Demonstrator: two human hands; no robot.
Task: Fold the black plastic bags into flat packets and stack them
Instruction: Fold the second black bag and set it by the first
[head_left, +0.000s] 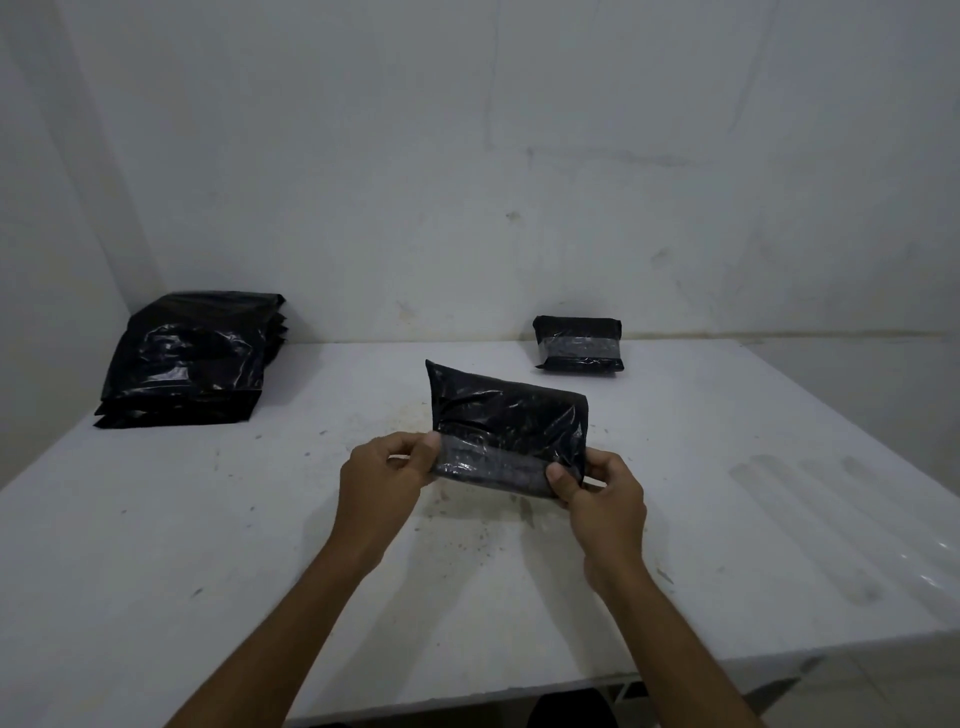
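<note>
Two hands, one held packet, one taped packet, one bag pile, one table.

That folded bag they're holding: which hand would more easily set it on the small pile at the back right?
Probably the right hand. It pinches the folded bag's right end, and the small pile lies beyond it on that side. The left hand pinches the opposite end and would have to cross over.

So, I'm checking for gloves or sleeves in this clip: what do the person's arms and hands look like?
Both are bare. The left hand and right hand wear no gloves, rings or watch, and both forearms are uncovered as far as the frame's lower edge, with no sleeve in view.
</note>
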